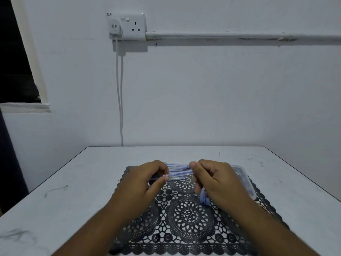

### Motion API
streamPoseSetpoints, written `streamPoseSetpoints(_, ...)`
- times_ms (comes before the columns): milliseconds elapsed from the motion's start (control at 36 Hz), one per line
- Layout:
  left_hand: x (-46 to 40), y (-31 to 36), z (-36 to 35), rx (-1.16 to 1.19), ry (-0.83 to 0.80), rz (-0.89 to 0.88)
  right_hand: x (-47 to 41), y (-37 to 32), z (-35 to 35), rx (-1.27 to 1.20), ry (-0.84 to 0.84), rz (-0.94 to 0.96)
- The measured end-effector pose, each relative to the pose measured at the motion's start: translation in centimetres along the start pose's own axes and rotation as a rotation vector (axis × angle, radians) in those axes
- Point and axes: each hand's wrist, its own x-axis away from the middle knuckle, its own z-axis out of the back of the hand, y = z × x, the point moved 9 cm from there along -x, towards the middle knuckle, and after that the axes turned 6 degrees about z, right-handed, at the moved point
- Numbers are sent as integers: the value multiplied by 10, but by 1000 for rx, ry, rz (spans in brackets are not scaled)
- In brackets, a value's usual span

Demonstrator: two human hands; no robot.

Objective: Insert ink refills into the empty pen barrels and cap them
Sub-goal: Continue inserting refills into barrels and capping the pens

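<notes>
Clear pen barrel held crosswise between two hands above a black lace mat.

The pen barrel (pixel 177 177) runs roughly level from one hand to the other; its left end is pinched between thumb and curled fingers of the left hand (pixel 142 183), and its right end passes behind the thumb of the right hand (pixel 215 180), whose fingers curl round it. Blue caps (pixel 204 198) stick out below the right hand's fingers. Just behind the barrel lies a loose pile of more pens (pixel 178 168), partly hidden. The lace mat (pixel 188 218) lies under both hands on a white table (pixel 73 182). A clear plastic container (pixel 247 179) sits on the mat's right side, behind the right hand.
</notes>
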Motion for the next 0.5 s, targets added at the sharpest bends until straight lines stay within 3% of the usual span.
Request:
streamPoseSetpoints(139,-1,-1,5,-11,43,18,-2,4,3,0,-34,37)
streamPoseSetpoints(306,0,-4,6,7,25,30,-2,-4,3,201,-147,150)
streamPoseSetpoints(417,0,0,3,-58,11,-15,2,12,-8,-9,-238,-73)
streamPoseSetpoints(500,-1,-4,7,-94,41,0,0,9,-6,-63,-198,-27)
